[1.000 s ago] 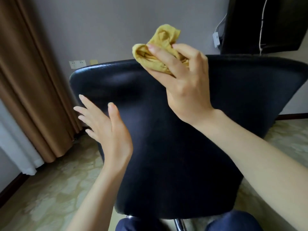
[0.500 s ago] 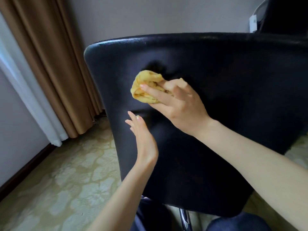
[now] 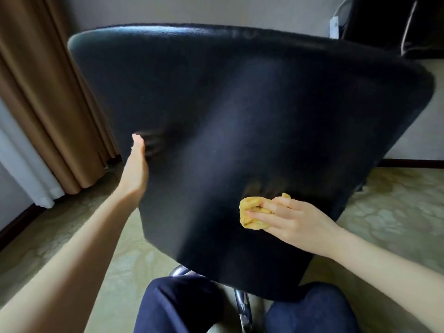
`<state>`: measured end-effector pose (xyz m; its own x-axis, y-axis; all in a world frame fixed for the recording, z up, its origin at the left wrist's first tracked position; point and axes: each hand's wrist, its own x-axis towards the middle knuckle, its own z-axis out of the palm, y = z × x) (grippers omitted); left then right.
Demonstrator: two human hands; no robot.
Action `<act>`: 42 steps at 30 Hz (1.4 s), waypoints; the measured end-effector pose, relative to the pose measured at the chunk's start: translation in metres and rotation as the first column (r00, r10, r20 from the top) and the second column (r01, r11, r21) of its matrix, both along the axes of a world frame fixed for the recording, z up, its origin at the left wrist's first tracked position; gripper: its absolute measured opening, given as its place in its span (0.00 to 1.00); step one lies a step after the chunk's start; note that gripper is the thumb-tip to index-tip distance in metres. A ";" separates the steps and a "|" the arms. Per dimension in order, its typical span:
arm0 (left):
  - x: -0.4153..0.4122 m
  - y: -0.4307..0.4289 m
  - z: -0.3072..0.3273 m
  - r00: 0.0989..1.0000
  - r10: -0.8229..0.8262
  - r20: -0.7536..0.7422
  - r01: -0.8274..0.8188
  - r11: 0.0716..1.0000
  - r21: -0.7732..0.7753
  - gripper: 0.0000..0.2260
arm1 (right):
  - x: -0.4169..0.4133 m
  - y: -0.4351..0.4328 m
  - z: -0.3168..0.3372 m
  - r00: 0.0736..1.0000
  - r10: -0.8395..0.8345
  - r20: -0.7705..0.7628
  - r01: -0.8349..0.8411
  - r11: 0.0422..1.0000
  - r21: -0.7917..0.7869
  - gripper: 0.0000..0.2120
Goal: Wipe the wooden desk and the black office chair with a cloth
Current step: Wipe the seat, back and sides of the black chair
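1. The black office chair [image 3: 240,111] fills the view with its back under the wipe. The wooden desk is out of shot, so I'd judge plenty remains.
2. The left hand [image 3: 135,169], fingers straight and together, braces the back's left edge.
3. The right hand [image 3: 293,222] has its fingers curled round the bunched cloth.
4. The yellow cloth [image 3: 249,207] is pressed low on the back, down from mid-back a moment ago.

Brown curtains [image 3: 48,104] hung beside a white sheer [image 3: 21,169] at left, against a grey wall [image 3: 216,10]. Pale patterned carpet [image 3: 396,212] met a dark baseboard [image 3: 413,163]. A black panel [image 3: 384,20], possibly a television, stood at upper right, a white plug [image 3: 334,26] beside it.
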<state>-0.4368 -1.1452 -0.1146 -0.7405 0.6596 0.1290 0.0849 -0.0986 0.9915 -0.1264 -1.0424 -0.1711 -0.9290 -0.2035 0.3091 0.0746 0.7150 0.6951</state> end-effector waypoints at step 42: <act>0.193 -0.004 -0.098 0.855 -0.278 -0.439 0.195 0.955 -0.224 0.45 | 0.070 -0.042 -0.153 0.810 -0.409 -0.420 0.066 0.775 -0.629 0.16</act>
